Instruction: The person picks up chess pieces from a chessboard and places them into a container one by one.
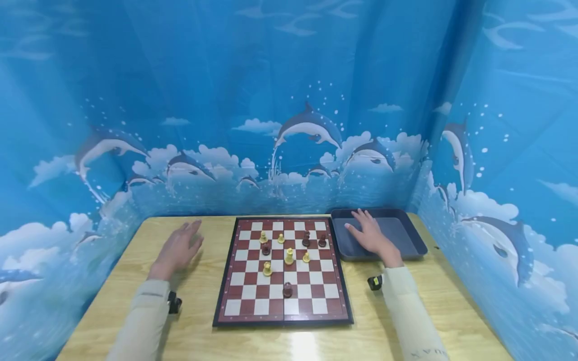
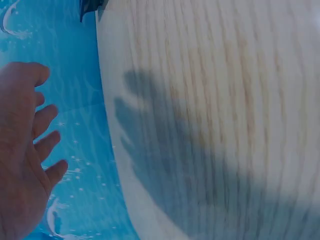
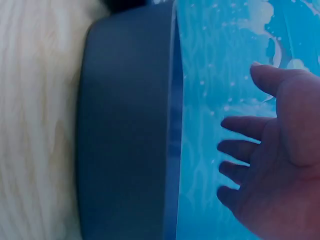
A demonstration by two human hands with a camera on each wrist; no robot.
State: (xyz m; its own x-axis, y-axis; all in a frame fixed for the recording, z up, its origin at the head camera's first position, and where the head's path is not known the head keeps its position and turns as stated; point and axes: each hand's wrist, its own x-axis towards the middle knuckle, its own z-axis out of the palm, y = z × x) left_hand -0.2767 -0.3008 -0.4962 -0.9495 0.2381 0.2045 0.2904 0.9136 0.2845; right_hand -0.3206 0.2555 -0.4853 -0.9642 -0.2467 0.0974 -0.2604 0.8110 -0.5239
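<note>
My left hand (image 1: 179, 247) hovers over the table to the left of the chessboard, its fingers relaxed and holding nothing; its shadow falls on the wood in the left wrist view. Over the dark tray (image 1: 402, 235) at the right, my right hand (image 1: 371, 234) is spread with nothing in it. Between them lies the red-and-white chessboard (image 1: 274, 307). Several cream pieces stand on it, among them a tall one (image 1: 289, 256) near the middle and a rook-like one (image 1: 268, 269). Dark pieces include a knight-like one (image 1: 287, 290) at the near side and a tall one (image 1: 306, 238) at the far right.
The light wood table (image 1: 198, 331) runs up to a blue dolphin-print curtain (image 1: 217, 125) at the back and both sides. The tray's raised wall (image 3: 125, 130) stands close to the board's right edge. A small black device (image 1: 174, 302) is on my left wrist.
</note>
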